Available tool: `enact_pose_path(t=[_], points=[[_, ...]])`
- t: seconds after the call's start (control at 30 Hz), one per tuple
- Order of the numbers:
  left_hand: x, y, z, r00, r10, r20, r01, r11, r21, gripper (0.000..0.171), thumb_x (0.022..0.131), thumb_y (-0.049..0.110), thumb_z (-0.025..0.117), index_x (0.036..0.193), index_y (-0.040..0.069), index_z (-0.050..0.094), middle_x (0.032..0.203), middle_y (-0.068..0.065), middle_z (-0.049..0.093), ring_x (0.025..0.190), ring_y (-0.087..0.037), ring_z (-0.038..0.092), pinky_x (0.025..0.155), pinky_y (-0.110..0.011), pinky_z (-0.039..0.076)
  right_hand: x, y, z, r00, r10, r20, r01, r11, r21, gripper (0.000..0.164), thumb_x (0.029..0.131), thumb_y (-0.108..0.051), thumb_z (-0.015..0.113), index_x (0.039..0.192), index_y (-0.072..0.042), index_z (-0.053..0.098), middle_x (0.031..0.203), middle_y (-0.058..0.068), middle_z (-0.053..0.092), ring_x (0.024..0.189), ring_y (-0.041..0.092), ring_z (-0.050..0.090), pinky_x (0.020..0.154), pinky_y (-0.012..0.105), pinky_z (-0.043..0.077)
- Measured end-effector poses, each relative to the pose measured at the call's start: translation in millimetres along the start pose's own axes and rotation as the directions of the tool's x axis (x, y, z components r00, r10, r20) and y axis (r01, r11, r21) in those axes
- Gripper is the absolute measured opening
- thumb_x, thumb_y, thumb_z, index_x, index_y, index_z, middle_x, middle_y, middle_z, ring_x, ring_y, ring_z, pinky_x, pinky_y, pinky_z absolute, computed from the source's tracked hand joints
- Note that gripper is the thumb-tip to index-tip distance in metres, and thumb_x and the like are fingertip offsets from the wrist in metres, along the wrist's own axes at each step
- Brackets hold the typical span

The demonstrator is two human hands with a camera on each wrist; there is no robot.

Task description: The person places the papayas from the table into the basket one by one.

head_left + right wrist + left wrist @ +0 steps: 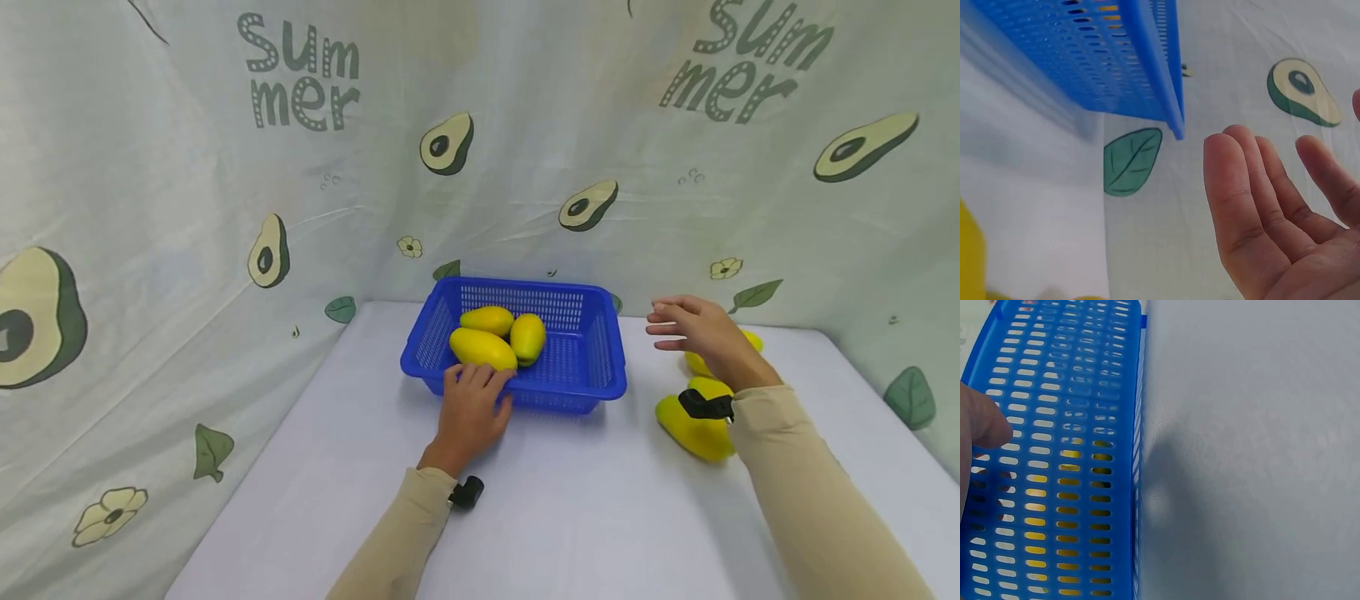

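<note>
**Blue basket (558, 399) left of my right hand (701, 329), loose mangoes (692, 429) under its wrist**

My left hand (471, 417) is gripping the basket's near rim, fingers hooking over inside and thumb pressing the outer wall. Just beyond those fingertips a front mango (480, 346) is lying lengthwise, sloping toward me at its right end; I cannot tell whether they are touching it. A rear mango (486, 318) is lying crosswise behind it, and a third mango (528, 335) is pointing toward me on their right, leaving the basket's right half bare.

Past the basket, my right hand is hovering with fingers loosely spread, pointing left and holding nothing. It is nearer than my left to the loose mangoes, which are lying on the surface (570, 500) below my wrist and toward me. The nearest is slanting from far left to near right; my arm is hiding their count.
</note>
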State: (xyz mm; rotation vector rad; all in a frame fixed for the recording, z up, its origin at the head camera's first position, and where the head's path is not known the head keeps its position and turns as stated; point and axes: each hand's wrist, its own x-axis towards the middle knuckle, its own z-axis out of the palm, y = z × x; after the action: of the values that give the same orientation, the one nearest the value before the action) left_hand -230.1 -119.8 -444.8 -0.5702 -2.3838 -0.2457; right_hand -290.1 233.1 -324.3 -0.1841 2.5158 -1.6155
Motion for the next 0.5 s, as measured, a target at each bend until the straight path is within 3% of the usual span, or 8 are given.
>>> enact_pose_path(t=[0.13, 0.23, 0.37, 0.5], points=[[2.8, 0.0, -1.4, 1.0, -0.004, 0.007, 0.004, 1.0, 0.004, 0.032, 0.091, 0.029, 0.068, 0.122, 0.022, 0.068, 0.099, 0.002, 0.061, 0.1, -0.021, 0.053, 0.1, -0.047, 0.032, -12.3, 9.3, -6.7, 1.0, -0.008, -0.001, 0.008, 1.0, -0.02, 0.068, 0.104, -0.047, 0.044, 0.152, -0.001, 0.033, 0.145, 0.026, 0.044, 0.126, 0.04, 0.052, 0.087, 0.031, 0.055], [2.2, 0.6, 0.7, 1.0, 0.001, -0.003, -0.001, 1.0, 0.004, 0.032, 0.09, 0.029, 0.068, 0.122, 0.022, 0.069, 0.098, 0.003, 0.061, 0.1, -0.021, 0.053, 0.099, -0.047, 0.033, -22.1, 16.3, -11.0, 1.0, -0.015, -0.011, 0.015, 1.0, -0.015, 0.064, 0.105, -0.043, 0.045, 0.152, -0.001, 0.033, 0.145, 0.026, 0.044, 0.116, 0.025, 0.06, 0.083, 0.026, 0.055], [0.9, 2.1, 2.1, 1.0, 0.008, -0.017, -0.008, 1.0, 0.005, 0.032, 0.09, 0.029, 0.069, 0.12, 0.021, 0.07, 0.098, 0.002, 0.062, 0.099, -0.021, 0.053, 0.097, -0.048, 0.034, -32.6, 24.3, -13.6, 0.999, -0.022, -0.034, 0.023, 0.999, 0.024, 0.065, 0.104, -0.042, 0.049, 0.15, 0.002, 0.035, 0.142, 0.026, 0.045, 0.099, 0.001, 0.064, 0.085, 0.029, 0.055], [0.8, 1.5, -0.2, 1.0, 0.007, -0.029, -0.007, 1.0, 0.008, 0.032, 0.088, 0.028, 0.071, 0.119, 0.021, 0.07, 0.097, 0.002, 0.061, 0.097, -0.022, 0.053, 0.096, -0.048, 0.034, -40.7, 32.5, -15.0, 0.998, -0.058, -0.04, 0.059, 0.997, 0.045, 0.063, 0.103, -0.042, 0.053, 0.147, 0.001, 0.038, 0.134, 0.015, 0.053, 0.101, 0.003, 0.066, 0.088, 0.032, 0.055]])
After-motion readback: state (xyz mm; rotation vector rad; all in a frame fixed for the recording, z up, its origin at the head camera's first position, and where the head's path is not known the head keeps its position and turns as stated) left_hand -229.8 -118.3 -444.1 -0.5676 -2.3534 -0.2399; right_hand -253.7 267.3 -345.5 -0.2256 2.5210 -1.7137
